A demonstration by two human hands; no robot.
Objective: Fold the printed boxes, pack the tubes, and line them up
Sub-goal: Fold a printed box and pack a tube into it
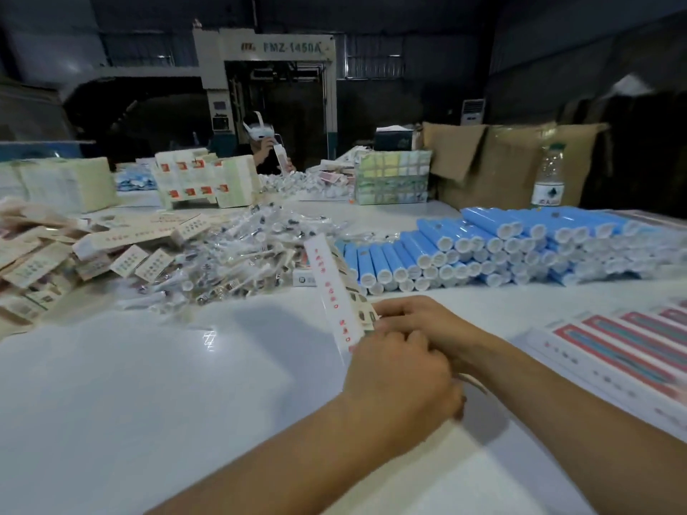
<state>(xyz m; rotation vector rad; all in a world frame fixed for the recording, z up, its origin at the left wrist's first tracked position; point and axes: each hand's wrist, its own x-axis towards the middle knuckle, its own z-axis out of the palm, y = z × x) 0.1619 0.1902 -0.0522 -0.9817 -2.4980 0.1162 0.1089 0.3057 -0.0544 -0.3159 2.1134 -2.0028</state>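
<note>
A long white printed box (336, 291) with red characters stands tilted over the white table (148, 384), its far end pointing up and away. My left hand (399, 373) grips its near end from the left. My right hand (420, 321) holds the same end from the right, fingers curled at the flap; the near end is hidden behind my hands. Blue tubes (502, 247) with white caps lie stacked in rows to the right. A row of packed boxes (624, 347) lies side by side at the right edge.
A heap of clear-wrapped small items (252, 254) sits ahead, flat printed box blanks (55, 262) pile up at left. Bundled blanks (204, 180), a water bottle (549, 180) and cardboard cartons (502, 161) stand further back. A person (265, 146) works across the table.
</note>
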